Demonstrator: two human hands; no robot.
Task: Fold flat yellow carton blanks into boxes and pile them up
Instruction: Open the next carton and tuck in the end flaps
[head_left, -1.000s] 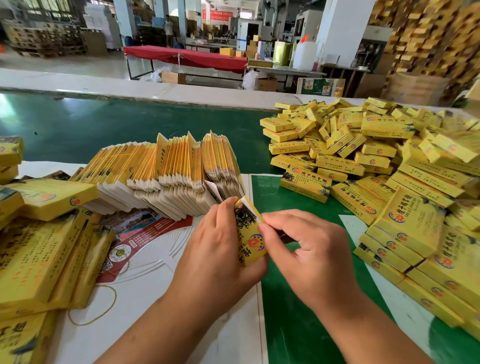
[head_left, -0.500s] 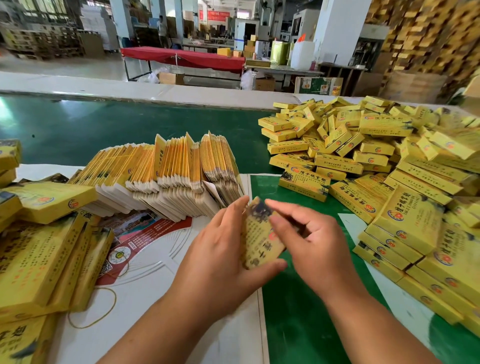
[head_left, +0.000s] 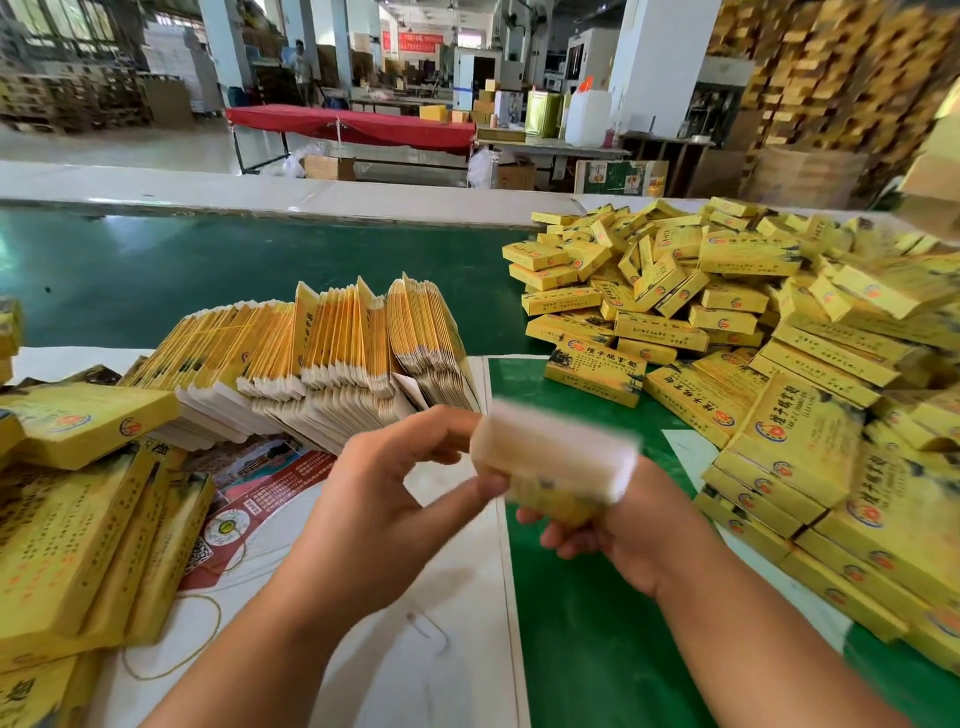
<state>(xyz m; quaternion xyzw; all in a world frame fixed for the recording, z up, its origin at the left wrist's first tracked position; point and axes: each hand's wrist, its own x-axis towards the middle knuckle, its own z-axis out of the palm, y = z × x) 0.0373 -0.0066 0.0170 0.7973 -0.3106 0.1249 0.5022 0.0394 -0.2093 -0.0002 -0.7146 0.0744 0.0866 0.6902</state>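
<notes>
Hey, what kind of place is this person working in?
Likely a packaging factory floor: a green conveyor belt, a heap of folded yellow cardboard boxes, and stacked wooden pallets behind.

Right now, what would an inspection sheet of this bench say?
Surface: green table top, white sheets over its left part.
Job's things: fanned stack of flat blanks; pile of folded boxes at right; blurred carton in hand.
Clutter: printed leaflet, rubber band, larger yellow boxes at left.
Fingers: left hand pinches the carton; right hand holds it from below.
Cables: nothing seen.
Surroundings: red-covered table, stacked pallets.
</notes>
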